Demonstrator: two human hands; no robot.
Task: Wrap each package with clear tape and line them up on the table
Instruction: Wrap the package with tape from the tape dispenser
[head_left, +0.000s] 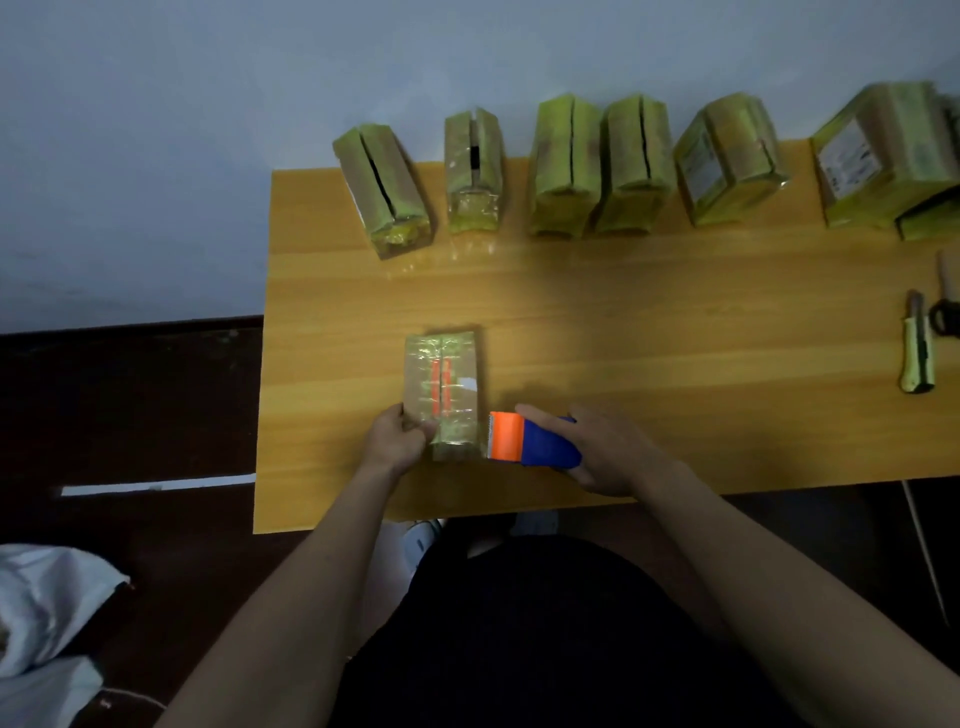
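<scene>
Packages (566, 166) row behind; knife (917, 358) right.

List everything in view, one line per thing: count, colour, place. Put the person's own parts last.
table: one, light wood, centre and right of view.
row of packages: at least six, brown card under yellowish tape, along the far edge of the table.
package being wrapped: one, brown with orange strips and a white label, near edge, lying flat.
tape dispenser: one, orange and blue, against the near right side of that package.
utility knife: one, pale green and dark, right side of the table.
scissors: one, dark handles, right edge, cut off by the frame.
white cloth: one heap, floor at lower left.
left hand: grips the package's near left corner.
right hand: holds the dispenser.
</scene>
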